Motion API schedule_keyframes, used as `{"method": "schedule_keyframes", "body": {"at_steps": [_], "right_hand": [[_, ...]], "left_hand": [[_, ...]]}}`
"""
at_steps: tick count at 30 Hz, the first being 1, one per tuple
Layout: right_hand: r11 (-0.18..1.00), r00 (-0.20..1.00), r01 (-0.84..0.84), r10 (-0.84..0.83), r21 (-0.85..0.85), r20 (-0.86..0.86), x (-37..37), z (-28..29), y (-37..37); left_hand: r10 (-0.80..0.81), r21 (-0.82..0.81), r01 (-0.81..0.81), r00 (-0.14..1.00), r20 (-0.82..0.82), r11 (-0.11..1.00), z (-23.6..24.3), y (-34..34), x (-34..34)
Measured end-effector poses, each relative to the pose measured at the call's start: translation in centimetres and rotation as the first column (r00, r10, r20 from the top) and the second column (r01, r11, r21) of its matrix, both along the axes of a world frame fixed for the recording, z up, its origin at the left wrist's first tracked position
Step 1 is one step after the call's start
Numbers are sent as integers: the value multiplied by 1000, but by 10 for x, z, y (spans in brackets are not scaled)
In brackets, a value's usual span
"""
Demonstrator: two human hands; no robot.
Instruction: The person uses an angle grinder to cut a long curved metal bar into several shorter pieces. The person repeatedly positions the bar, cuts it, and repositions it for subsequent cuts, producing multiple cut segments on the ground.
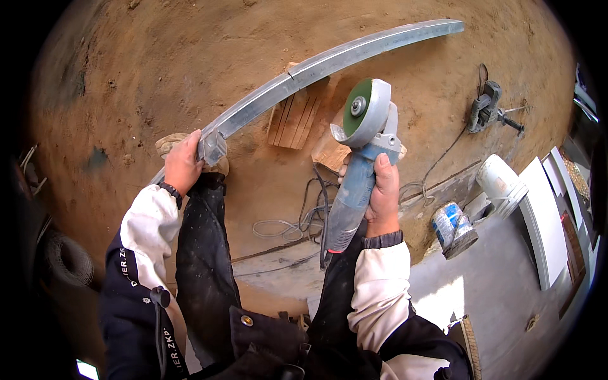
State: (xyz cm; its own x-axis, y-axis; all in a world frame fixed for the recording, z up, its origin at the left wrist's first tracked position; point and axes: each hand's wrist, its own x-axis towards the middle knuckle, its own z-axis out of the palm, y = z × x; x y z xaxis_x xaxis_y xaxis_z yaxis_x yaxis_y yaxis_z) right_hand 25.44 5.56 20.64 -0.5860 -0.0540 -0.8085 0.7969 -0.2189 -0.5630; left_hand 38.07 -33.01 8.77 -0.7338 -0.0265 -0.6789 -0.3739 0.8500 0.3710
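Observation:
My right hand (pixel 385 193) is wrapped round the blue-grey body of an angle grinder (pixel 352 190), held up in front of my right leg. Its green disc (pixel 358 106) points away from me, partly covered by a grey guard (pixel 375 117). Whether the disc spins cannot be told. My left hand (pixel 183 163) grips a long galvanized metal profile (pixel 373 47) near its close end, by my left shoe (pixel 170 143). A dark notch (pixel 290 74) crosses the profile partway along. Beneath that stretch lies a wooden block (pixel 294 119), and a second wood piece (pixel 330 152) sits behind the grinder.
A looped cable (pixel 291 225) lies on the ground between my legs. Another power tool (pixel 486 106) with a cord rests at the far right. Nearer stand a white bucket (pixel 500 177) and a blue-and-white can (pixel 453 225). Pale boards (pixel 543 221) lean along the right side.

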Motion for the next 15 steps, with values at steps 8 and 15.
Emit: {"method": "schedule_keyframes", "body": {"at_steps": [8, 15], "right_hand": [[906, 907, -421, 418, 46, 54, -17, -25, -3], [607, 623, -781, 776, 148, 98, -69, -49, 23]], "left_hand": [[54, 60, -46, 988, -144, 997, -9, 17, 33], [1, -46, -16, 949, -315, 999, -29, 28, 44]]}}
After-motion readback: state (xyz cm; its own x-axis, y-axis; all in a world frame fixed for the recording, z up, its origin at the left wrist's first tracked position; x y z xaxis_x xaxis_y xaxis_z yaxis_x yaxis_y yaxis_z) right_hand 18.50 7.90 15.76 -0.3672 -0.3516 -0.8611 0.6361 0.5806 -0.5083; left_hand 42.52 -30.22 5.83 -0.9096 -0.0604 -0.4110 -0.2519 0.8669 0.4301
